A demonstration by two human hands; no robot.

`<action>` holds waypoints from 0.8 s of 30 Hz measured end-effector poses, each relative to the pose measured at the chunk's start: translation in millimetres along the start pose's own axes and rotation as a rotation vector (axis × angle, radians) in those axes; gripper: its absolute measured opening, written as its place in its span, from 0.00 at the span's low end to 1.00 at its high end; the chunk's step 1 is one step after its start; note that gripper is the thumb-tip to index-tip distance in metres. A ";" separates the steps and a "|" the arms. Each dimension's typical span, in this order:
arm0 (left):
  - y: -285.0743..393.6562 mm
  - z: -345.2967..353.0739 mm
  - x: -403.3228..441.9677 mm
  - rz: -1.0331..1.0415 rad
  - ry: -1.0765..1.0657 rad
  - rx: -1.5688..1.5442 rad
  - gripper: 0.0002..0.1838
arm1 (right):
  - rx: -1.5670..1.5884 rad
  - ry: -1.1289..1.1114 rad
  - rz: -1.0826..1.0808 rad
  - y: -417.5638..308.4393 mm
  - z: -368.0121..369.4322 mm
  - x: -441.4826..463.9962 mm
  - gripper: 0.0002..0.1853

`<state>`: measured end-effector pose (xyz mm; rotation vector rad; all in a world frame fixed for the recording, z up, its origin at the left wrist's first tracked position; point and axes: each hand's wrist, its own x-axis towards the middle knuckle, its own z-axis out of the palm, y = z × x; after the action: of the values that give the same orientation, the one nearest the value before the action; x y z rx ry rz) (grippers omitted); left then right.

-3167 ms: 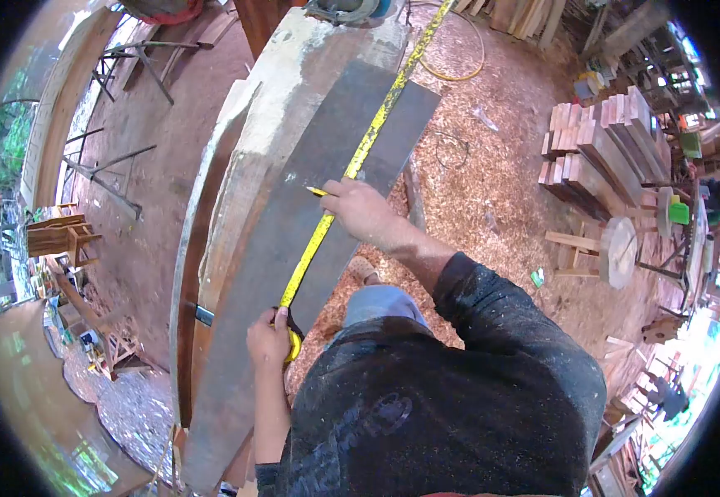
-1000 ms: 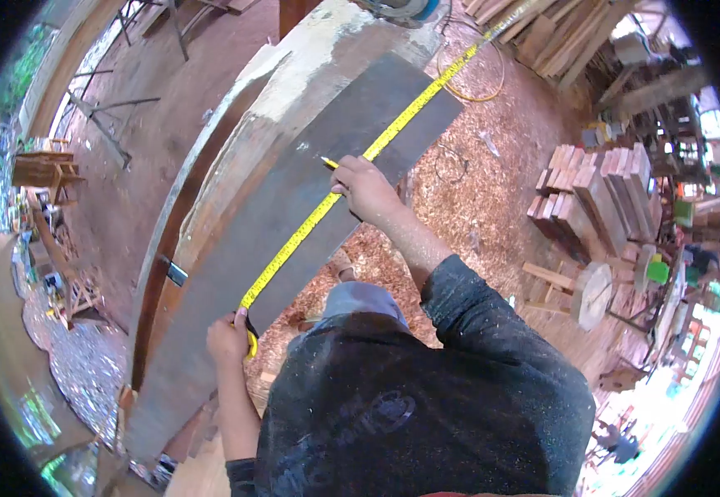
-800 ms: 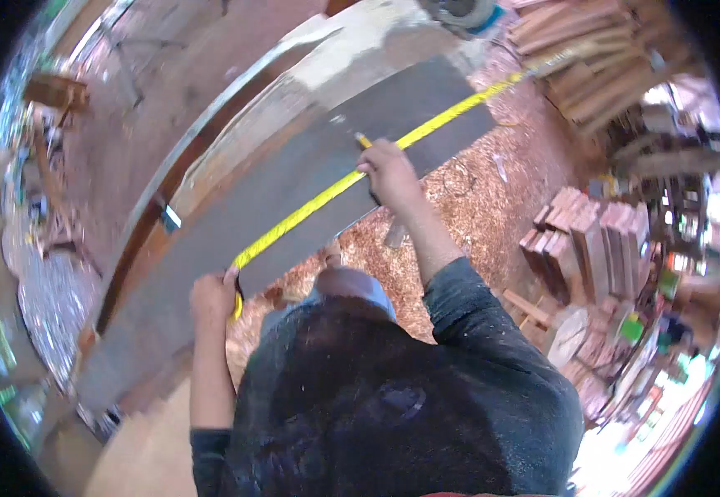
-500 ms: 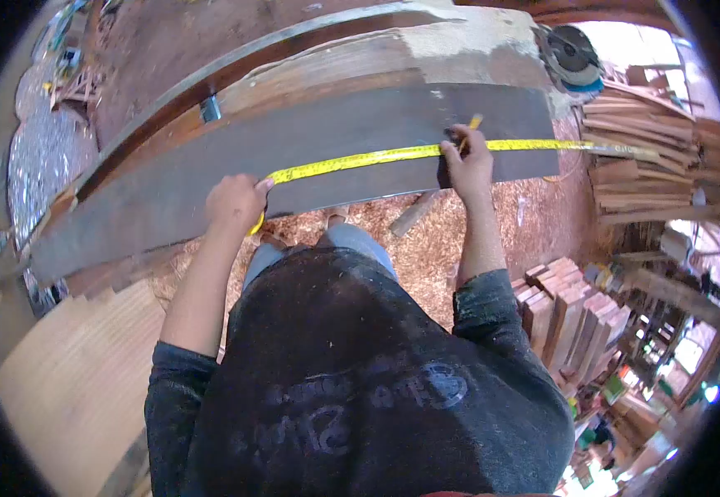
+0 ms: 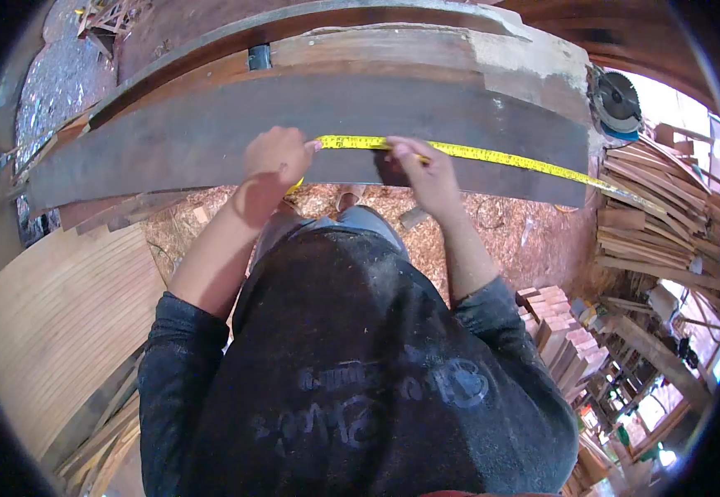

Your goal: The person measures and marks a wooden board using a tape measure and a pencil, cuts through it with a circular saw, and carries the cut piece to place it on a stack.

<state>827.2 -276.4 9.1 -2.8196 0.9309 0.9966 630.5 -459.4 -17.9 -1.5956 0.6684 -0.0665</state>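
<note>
Counted around the middle of the view, the left hand (image 5: 279,157) was between ten and eleven o'clock, curled closed with its thumb at the near end of the yellow blade (image 5: 347,142). It grasped the tape case (image 5: 295,187), mostly hidden, with only a yellow edge showing beneath the hand. The right hand (image 5: 433,176), between one and two o'clock, was partly closed, its fingertips touching the blade and a pencil (image 5: 421,158) pinched among its fingers. Between the hands the blade crossed the dark board (image 5: 211,132); beyond the right hand it ran out past the board's end toward three o'clock, over the wooden strips (image 5: 645,240). The board reached from just above nine to just above two o'clock. A circular saw (image 5: 616,98) stood at two, near that end, and stacked wooden blocks (image 5: 560,335) lay at four.
</note>
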 end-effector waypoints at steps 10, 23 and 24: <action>-3.9 -3.5 3.9 0.059 -0.002 0.033 0.27 | -0.161 -0.030 -0.092 11.0 84.3 19.4 0.07; -9.2 -3.2 7.0 0.134 -0.006 0.030 0.22 | -0.223 0.057 -0.175 18.1 90.8 22.6 0.06; -10.2 -2.3 6.9 0.143 0.000 0.034 0.22 | -0.246 0.002 -0.159 10.8 87.2 21.1 0.06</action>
<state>838.3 -272.1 5.2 -2.7582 1.1517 0.9842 680.7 -391.0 -48.8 -1.8845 0.5661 -0.1067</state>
